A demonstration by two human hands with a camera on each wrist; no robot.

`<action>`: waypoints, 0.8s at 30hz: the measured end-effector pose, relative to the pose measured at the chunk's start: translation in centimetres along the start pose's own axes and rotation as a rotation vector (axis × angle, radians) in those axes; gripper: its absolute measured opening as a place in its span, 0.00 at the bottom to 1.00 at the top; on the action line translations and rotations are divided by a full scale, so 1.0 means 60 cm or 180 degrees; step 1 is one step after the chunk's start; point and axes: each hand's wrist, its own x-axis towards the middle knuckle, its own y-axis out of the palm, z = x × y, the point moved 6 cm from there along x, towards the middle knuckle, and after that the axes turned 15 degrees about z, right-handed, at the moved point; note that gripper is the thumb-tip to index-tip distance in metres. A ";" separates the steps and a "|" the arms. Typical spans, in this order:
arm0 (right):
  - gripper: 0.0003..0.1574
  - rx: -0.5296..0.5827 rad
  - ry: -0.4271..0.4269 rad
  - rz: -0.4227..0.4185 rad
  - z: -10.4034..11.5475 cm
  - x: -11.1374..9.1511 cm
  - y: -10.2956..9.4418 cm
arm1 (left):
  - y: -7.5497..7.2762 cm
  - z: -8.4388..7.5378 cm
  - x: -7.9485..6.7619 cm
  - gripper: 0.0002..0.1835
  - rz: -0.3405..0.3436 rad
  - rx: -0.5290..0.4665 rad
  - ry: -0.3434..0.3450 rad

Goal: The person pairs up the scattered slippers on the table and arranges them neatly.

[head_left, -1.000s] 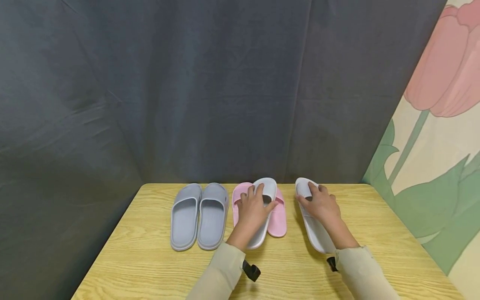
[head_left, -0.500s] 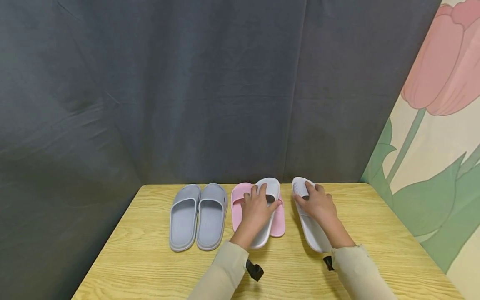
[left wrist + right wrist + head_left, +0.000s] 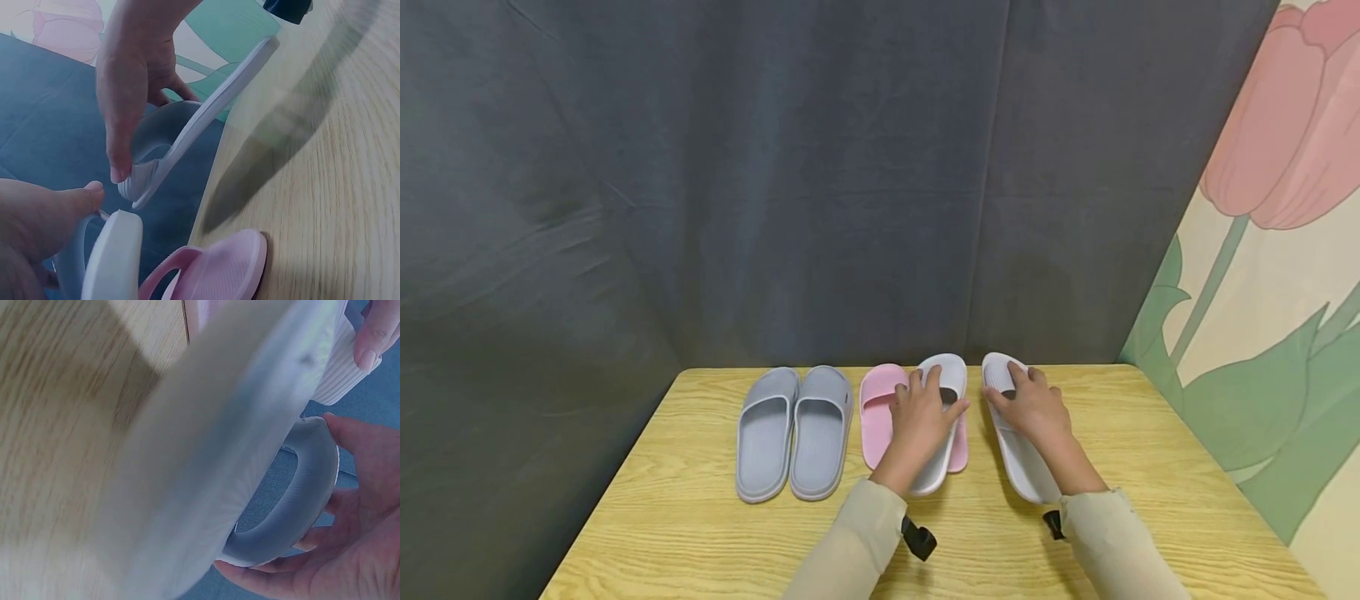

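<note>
My left hand [image 3: 922, 421] grips a white slipper [image 3: 932, 477] by its strap, fingers and thumb on either side. The slipper hangs over a pair of pink slippers [image 3: 876, 433] and hides part of them. To the right, my right hand [image 3: 1037, 410] holds another white slipper [image 3: 1026, 467] across its strap, its sole tilted. The left wrist view has this slipper [image 3: 219, 100] clear of the tabletop, with its shadow below. In the right wrist view, fingers and thumb clasp the strap [image 3: 300, 500] from both sides.
A pair of grey slippers [image 3: 822, 433] lies side by side at the left of the wooden table [image 3: 647, 517]. Behind the table's far edge hangs a dark curtain [image 3: 820, 183]. A wall with a painted tulip [image 3: 1262, 133] stands at the right.
My left hand has shifted right with its white slipper, so more of the left pink slipper shows. My right hand has drifted slightly left, and the gap between the white slippers is narrower.
</note>
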 end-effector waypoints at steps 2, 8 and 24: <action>0.51 0.0001 0.0007 0.0002 -0.001 0.001 -0.001 | 0.001 -0.004 0.002 0.41 -0.0015 0.0042 0.0019; 0.52 0.0006 0.0008 0.0006 -0.004 -0.002 -0.003 | 0.006 -0.014 0.007 0.41 -0.0021 0.0101 0.0016; 0.52 0.0045 0.0061 0.0036 -0.016 -0.002 -0.007 | 0.020 -0.035 0.020 0.41 -0.0034 0.0190 0.0012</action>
